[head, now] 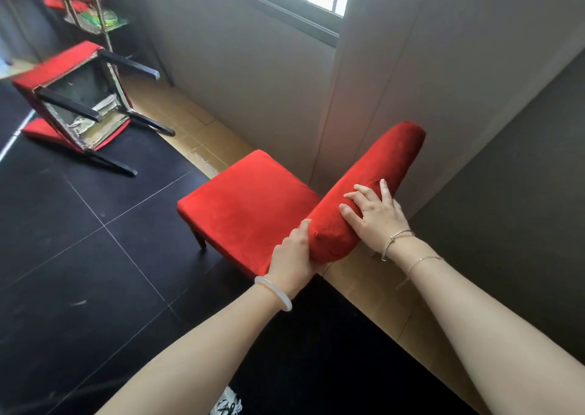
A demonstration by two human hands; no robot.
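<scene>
The red chair (250,205) stands upright in the corner by the wall (395,82), its seat facing the room and its legs at the border between the dark tiles (95,240) and a wood-coloured strip. The hands are apart, both on the padded backrest (380,161). The left hand (292,256) grips its near end, thumb on the front and fingers hidden behind. The right hand (376,212) lies on top with fingers spread, pressing rather than clasping. Risk noted: only one hand has a true hold, and the velvet-like cover looks slippery, so a lift or drag from here could let the flat hand slide and the chair twist or tip. The wall is close behind, so a swing could scrape it. An overturned chair (79,98) lies well apart, legs jutting out as a trip hazard.
</scene>
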